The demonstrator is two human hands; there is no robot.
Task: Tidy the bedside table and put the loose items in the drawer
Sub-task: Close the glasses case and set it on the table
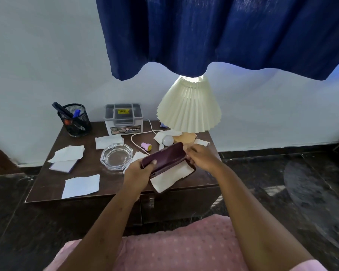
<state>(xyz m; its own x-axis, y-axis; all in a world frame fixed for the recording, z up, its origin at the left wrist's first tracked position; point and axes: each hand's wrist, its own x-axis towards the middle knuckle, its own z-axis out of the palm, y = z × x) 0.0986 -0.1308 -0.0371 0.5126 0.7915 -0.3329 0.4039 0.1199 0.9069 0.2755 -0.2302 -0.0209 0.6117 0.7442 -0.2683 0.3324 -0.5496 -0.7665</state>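
The tidying looks barely begun. The person holds a maroon case [164,156] just above the front right part of the desk [47,182]. The left hand [139,173] grips its near end with the thumb laid over the top, and the right hand [202,157] pinches its far end between curled fingers [188,148], so both hands grasp this one thing. A white sheet [170,178] lies right beneath it at the front edge; whether it sits in a lower flap of the case or on the desk cannot be told. The drawer [180,202] below the front edge appears shut, its handle [151,202] untouched, and nothing shows that any item has gone inside. Much is left. Loose papers lie at the front left [80,185], along the left side [67,153] and toward the back [109,141]. A glass ashtray [116,156] stands near the middle. A pink stamp [146,147], a white bulb [167,140] and a looping cord [134,138] lie in front of the lamp [189,108] at the back right corner. The mesh pen holder [75,120] at the back left corner and the plastic box [123,119] at the back edge stand upright and probably stay. Judging from this, the case is the first loose item in hand, and opening the drawer is yet to come.
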